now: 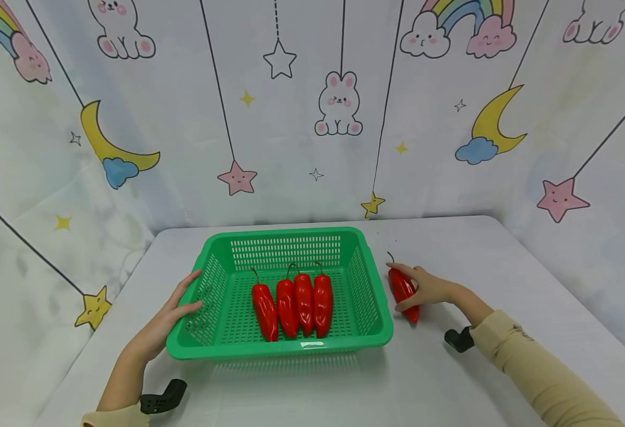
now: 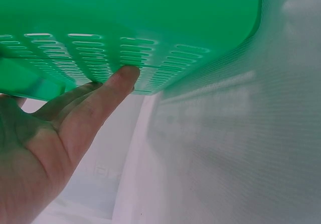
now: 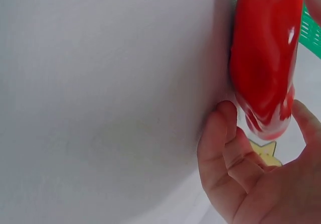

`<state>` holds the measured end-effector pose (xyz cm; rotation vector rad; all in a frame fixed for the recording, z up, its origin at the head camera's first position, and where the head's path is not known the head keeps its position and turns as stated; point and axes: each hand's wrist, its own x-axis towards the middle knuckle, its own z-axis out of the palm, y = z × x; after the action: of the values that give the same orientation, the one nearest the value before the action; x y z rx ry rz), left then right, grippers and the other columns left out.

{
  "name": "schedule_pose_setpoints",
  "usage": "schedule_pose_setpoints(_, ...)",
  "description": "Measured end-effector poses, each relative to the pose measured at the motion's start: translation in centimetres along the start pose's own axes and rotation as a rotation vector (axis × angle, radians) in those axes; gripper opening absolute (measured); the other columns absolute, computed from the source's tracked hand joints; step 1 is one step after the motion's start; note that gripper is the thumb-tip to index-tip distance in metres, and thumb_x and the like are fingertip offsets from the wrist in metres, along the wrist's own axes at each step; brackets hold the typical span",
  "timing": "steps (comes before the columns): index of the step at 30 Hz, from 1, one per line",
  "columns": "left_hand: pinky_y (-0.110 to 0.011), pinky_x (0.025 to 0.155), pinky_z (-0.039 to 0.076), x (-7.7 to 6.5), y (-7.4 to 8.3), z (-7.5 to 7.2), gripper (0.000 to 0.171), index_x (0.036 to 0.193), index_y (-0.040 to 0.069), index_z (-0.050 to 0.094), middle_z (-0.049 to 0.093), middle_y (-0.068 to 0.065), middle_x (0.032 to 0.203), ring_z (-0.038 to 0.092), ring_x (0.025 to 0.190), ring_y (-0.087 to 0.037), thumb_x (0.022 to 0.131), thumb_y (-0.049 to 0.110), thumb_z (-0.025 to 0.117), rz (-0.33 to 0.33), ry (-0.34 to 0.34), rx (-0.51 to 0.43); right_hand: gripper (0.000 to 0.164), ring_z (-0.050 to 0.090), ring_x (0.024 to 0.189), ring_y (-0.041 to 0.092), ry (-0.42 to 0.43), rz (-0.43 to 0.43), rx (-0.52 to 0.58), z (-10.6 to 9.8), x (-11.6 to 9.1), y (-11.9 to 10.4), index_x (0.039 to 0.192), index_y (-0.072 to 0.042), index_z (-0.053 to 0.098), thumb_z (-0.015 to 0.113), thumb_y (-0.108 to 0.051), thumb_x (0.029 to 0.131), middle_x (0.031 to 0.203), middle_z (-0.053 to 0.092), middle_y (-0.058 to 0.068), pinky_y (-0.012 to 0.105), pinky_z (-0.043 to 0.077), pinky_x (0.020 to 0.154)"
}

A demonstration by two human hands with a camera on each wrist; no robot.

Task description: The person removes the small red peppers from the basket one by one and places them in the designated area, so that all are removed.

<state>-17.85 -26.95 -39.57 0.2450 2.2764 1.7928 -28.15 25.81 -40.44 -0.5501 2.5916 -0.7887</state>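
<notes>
A green slotted basket (image 1: 278, 354) stands on the white table with several red chili peppers (image 1: 304, 303) lying side by side in it. At its left rim my left hand (image 1: 155, 329) holds the side. In the left wrist view, fingers (image 2: 93, 106) of that hand reach against the slotted outer wall. To the right of the basket lies another red chili pepper (image 1: 401, 290), its stem pointing away. My right hand (image 1: 433, 287) arches over this pepper, thumb and fingers curled around it. In the right wrist view the red pepper (image 3: 266, 48) sits between thumb and fingers.
The white table (image 1: 483, 255) extends to both sides of the basket. A cloth backdrop (image 1: 302, 130) with stars, moons and rabbits hangs behind and beside it. Black wrist cameras (image 1: 164, 397) stick out beside both wrists.
</notes>
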Motion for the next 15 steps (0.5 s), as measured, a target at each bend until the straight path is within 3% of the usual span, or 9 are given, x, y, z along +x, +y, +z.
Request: schedule_pose_setpoints(15,-0.038,0.08,0.042,0.1,0.1,0.0,0.064,0.147,0.031,0.002,-0.006,-0.015,0.148,0.022,0.123,-0.041,0.097,0.026,0.042,0.013,-0.004,0.006,0.102,0.053,0.089,0.029,0.043,-0.03,0.078,-1.9,-0.9,-0.3,0.145,-0.015,0.016,0.08,-0.03,0.067,0.124,0.036,0.025,0.036,0.051,0.066)
